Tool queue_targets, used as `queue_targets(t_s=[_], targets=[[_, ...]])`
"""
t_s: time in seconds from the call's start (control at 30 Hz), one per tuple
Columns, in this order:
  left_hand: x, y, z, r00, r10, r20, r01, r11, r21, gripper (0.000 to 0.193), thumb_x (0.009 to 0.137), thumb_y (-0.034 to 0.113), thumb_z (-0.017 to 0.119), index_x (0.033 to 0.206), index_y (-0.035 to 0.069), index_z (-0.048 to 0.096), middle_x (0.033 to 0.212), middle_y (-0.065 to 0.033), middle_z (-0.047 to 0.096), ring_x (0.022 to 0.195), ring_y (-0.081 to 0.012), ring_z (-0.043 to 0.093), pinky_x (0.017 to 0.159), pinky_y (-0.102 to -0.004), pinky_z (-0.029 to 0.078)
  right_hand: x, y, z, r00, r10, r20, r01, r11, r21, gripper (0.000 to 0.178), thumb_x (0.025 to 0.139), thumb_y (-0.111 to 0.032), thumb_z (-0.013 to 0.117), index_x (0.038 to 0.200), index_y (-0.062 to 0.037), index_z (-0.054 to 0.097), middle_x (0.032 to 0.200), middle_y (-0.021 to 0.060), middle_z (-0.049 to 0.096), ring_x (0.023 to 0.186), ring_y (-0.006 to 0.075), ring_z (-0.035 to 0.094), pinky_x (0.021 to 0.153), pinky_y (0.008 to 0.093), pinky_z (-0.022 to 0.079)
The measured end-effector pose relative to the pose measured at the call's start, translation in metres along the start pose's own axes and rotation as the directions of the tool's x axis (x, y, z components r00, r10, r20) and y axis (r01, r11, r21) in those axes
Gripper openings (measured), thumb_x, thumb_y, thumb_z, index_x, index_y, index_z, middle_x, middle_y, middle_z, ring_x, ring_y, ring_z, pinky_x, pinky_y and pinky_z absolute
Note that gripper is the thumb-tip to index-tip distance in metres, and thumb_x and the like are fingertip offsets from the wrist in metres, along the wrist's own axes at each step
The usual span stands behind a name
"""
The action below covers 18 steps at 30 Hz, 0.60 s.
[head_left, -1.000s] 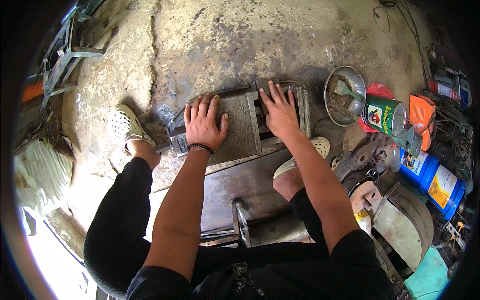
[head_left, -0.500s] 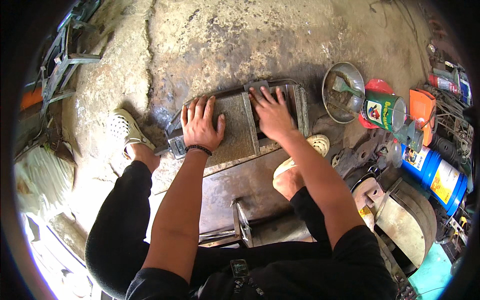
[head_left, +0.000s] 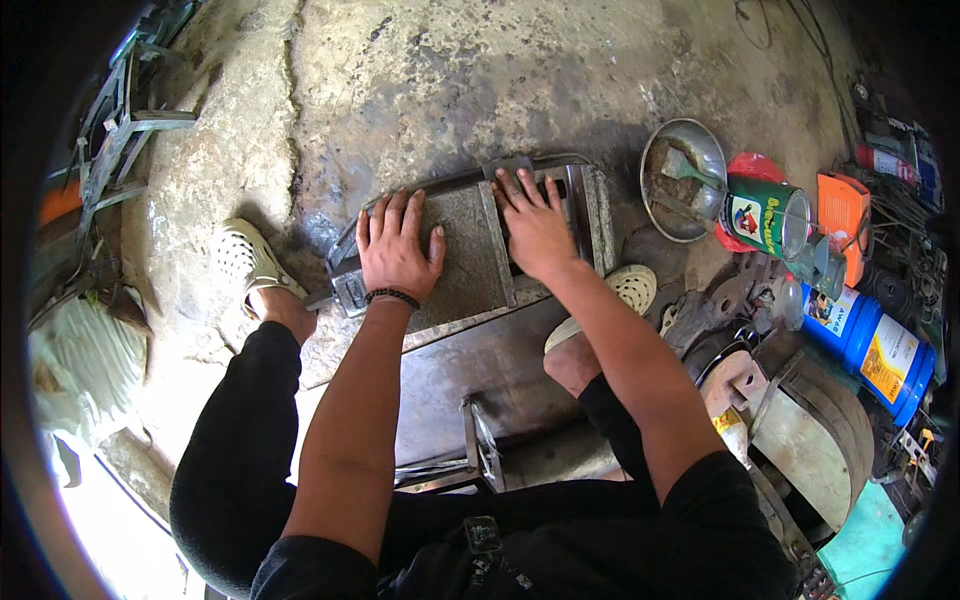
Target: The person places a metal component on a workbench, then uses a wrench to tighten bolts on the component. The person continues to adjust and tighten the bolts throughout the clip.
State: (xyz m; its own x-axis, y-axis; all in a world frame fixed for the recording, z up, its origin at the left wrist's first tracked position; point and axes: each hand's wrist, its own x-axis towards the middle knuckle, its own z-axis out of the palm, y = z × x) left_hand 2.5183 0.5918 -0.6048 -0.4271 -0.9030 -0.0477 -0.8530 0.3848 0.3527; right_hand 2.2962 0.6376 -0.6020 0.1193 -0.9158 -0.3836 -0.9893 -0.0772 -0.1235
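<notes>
A grey metal block with ribbed ends lies on a flat steel plate on the concrete floor. My left hand lies flat on the block's left part, fingers spread, a dark band at the wrist. My right hand presses palm down on the block's right part, fingers reaching its far edge. Neither hand grips anything. My feet in pale perforated clogs, the left one and the right one, stand either side of the plate.
To the right sit a metal bowl with a scraper, a green tin, an orange box, a blue canister and rusty metal parts. A metal frame lies at the far left. An upright bracket stands on the plate.
Both hands have stayed flat on the block; the right hand has slid slightly left along its top. The view has shifted a little.
</notes>
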Motion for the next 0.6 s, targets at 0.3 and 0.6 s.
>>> queue_targets(t_s=[0.3, 0.6], targets=[[0.001, -0.002, 0.001, 1.000, -0.007, 0.023, 0.007, 1.000, 0.008, 0.057, 0.091, 0.042, 0.052, 0.141, 0.015, 0.048, 0.143, -0.0091, 0.048, 0.139, -0.0283, 0.037, 0.117, -0.0521, 0.020, -0.022, -0.006, 0.012, 0.985, 0.167, 0.035, -0.170, 0.978, 0.121, 0.073, 0.081, -0.003, 0.059, 0.149, -0.0025, 0.035, 0.160, 0.0170, 0.024, 0.147, 0.0344, 0.024, 0.122, 0.0479, 0.016], [0.000, -0.001, 0.001, 0.999, -0.007, 0.032, 0.007, 1.000, -0.003, 0.057, 0.091, 0.041, 0.053, 0.141, 0.015, 0.048, 0.142, -0.0096, 0.049, 0.138, -0.0288, 0.038, 0.117, -0.0518, 0.020, -0.008, -0.009, 0.009, 0.921, 0.281, -0.271, -0.239, 0.955, 0.178, 0.070, 0.084, -0.010, 0.061, 0.146, 0.0069, 0.033, 0.155, 0.0299, 0.025, 0.145, 0.0413, 0.027, 0.121, 0.0488, 0.019]])
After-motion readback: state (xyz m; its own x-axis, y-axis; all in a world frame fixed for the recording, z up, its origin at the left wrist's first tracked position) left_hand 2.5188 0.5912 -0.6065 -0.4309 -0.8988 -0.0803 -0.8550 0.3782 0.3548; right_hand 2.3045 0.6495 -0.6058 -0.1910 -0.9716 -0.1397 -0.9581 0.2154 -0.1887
